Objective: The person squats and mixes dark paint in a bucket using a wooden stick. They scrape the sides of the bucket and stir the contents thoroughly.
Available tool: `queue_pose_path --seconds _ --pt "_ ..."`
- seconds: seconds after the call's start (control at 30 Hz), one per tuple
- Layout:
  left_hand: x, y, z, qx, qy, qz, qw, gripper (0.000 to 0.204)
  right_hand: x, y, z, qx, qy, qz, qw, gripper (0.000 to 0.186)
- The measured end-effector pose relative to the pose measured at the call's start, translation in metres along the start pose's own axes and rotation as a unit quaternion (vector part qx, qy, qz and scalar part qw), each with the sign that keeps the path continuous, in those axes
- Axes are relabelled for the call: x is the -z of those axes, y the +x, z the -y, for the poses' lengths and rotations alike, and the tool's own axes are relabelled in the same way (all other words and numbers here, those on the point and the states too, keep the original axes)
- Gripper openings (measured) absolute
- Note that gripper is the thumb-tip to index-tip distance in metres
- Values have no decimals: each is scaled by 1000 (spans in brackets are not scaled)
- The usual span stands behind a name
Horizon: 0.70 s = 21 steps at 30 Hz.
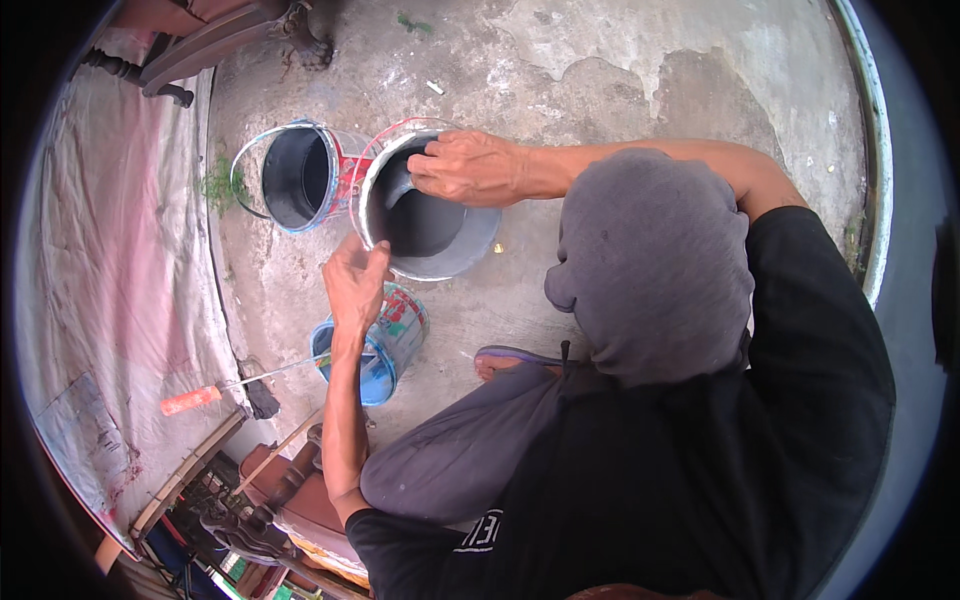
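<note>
A wide bucket (468, 246) with dark grey liquid in it is tipped, its mouth toward the left. My left hand (354, 288) grips its lower rim, thumb over the edge. Closed fingers of my right hand (470, 165) reach into the mouth. A pale grey piece (396, 184) shows beneath them; its kind is unclear. Left of this bucket, a smaller bucket (292, 182) lies on its side or tilts, dark inside. A blue paint bucket (376, 380) stands below my left hand, partly behind my forearm. A roller-like tool with an orange handle (191, 400) rests across it.
Stained concrete floor (560, 110) surrounds the buckets. A whitish sheet (110, 250) hangs or lies along the left. Carved wooden furniture (225, 45) stands at upper left, more furniture (300, 490) at lower left. A rounded grey fabric shape (655, 265) covers the middle right.
</note>
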State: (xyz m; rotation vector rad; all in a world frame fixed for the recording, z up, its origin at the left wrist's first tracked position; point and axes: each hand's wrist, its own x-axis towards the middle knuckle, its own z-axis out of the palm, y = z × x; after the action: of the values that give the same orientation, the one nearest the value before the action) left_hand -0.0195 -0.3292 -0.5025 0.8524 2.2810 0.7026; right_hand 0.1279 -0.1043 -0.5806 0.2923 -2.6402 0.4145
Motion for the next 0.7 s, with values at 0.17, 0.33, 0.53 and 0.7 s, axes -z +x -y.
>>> queue_pose_path --seconds 0.17,0.33,0.53,0.7 --pt "-2 3 -2 -19 27 10 999 24 -15 7 7 -7 -8 -6 1000 12" --pt "2 3 -6 -33 64 33 997 33 -22 15 11 19 -4 20 1000 23" --pt "6 3 -14 -88 118 53 988 36 -27 21 25 89 57 5 994 20" --pt "10 4 -24 -64 180 65 979 36 -39 20 24 130 59 69 987 20"
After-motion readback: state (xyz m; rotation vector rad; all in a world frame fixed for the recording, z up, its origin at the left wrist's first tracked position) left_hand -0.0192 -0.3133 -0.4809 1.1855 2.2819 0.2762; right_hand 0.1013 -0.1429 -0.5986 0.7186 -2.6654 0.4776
